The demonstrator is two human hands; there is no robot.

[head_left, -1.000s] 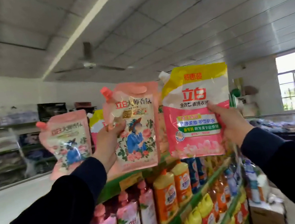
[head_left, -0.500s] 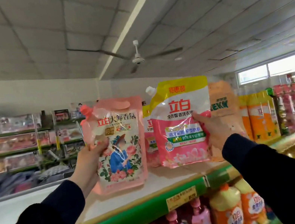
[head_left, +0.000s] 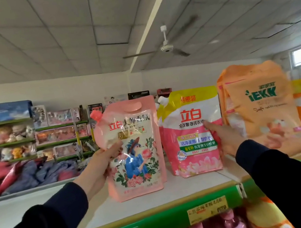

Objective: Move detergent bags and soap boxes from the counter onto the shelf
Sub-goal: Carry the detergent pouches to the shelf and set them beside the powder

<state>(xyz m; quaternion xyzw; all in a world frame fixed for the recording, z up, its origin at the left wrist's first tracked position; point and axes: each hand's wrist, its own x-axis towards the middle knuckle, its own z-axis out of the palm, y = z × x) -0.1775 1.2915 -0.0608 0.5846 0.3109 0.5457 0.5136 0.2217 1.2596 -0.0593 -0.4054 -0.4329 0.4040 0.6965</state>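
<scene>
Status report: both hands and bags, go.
Left hand gripping pink floral spouted bag, base on white shelf top. Right hand on pink-and-yellow bag. Orange bag adjacent right.

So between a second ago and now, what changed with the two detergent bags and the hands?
Both bags came down from being held up in the air onto the top shelf. The floral pink bag now stands there, left hand still gripping its side. The pink-and-yellow bag stands beside the orange bag; the right hand has loosened, fingers resting on its front. Unchanged: one bag per hand, both upright.
</scene>
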